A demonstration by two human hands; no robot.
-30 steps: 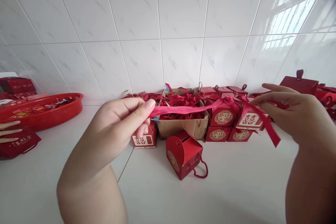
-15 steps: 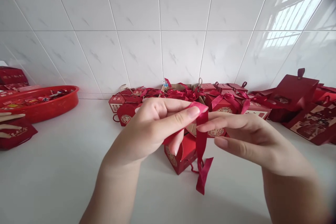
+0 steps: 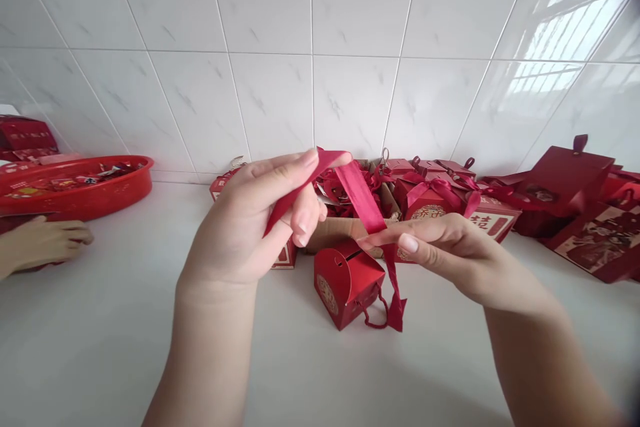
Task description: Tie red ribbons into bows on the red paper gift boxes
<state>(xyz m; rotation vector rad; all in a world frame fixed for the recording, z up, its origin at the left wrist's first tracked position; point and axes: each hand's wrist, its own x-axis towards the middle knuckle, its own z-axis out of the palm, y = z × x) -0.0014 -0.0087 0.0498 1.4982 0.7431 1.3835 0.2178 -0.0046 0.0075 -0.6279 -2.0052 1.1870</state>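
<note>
My left hand (image 3: 250, 213) grips a red ribbon (image 3: 361, 197) between thumb and fingers, with one part of it trailing down across the palm. From there the ribbon slants down to my right hand (image 3: 440, 253), where thumb and forefinger are close together at it. Its notched tail hangs below those fingers. Beneath the hands a small red gift box (image 3: 347, 287) rests on the white tabletop, its lid folded over and a red cord handle on its right side. Neither hand touches the box.
Behind the box stands an open cardboard carton (image 3: 325, 232) holding ribbons. Red gift boxes (image 3: 430, 197) with bows line the tiled wall, and dark red bags (image 3: 570, 180) lean at right. At left are a red basin (image 3: 125, 190) of sweets and another person's hand (image 3: 55, 243).
My left hand has moved left and up, drawing the ribbon into a slant. The right hand has shifted slightly left. The other person's hand has come further into view at left.
</note>
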